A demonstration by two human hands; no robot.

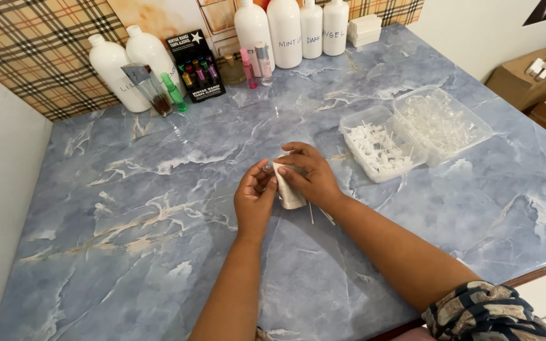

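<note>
At frame centre, both hands, left hand (254,199) and right hand (311,177), pinch a small white paper packet (289,189); two clear plastic tubs (412,132) sit right, white plastic bottles (285,28) line the top.

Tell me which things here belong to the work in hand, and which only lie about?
In hand: small white box, held by left hand and right hand.

Lying about: white bottles, two clear tubs, black display box, cardboard cartons.

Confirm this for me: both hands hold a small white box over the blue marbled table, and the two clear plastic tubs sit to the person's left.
Wrong on one point. The head view shows the two clear plastic tubs to the person's right, not left. The rest stands: left hand and right hand hold the small white box over the blue marbled table.
</note>
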